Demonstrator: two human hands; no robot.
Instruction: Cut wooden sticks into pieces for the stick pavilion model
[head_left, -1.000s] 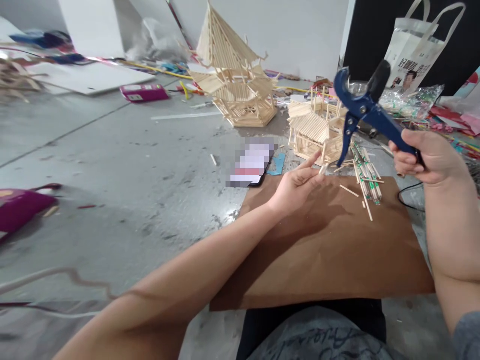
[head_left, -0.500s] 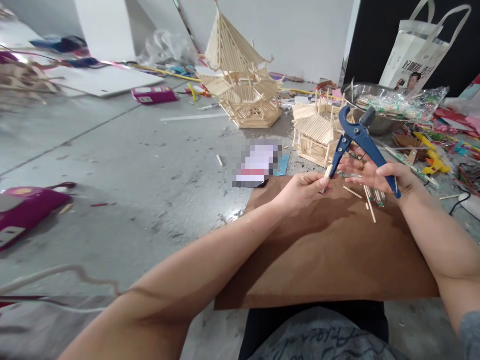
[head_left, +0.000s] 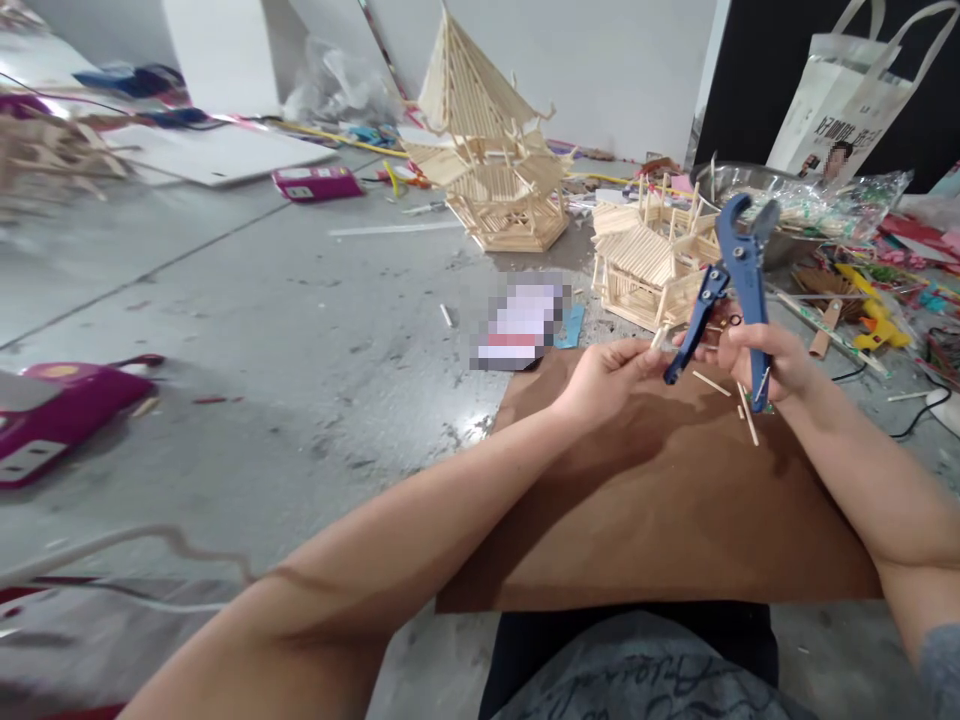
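Observation:
My left hand (head_left: pixel 611 378) pinches a few short wooden sticks (head_left: pixel 660 337) between thumb and fingers, just left of the cutter. My right hand (head_left: pixel 772 360) is wrapped round the handles of a blue pipe cutter (head_left: pixel 742 255), whose hooked jaw points up and whose grey blade stands apart from it. The sticks are not between its jaws. Below the hands, several loose sticks (head_left: pixel 750 415) lie on a brown sheet (head_left: pixel 660 540). Behind them stands a small six-sided stick house (head_left: pixel 637 260).
A taller stick pagoda (head_left: pixel 495 170) stands farther back. A phone (head_left: pixel 521 325) lies at the sheet's far left corner. A metal bowl (head_left: pixel 787 245) with bagged sticks is at the right, near a yellow glue gun (head_left: pixel 874 320). Purple power strips (head_left: pixel 67 415) lie to the left.
My right hand has closed more round the cutter and turned it more upright, its blade swinging to the right of the hook. My left hand still holds the sticks. The view has shifted slightly.

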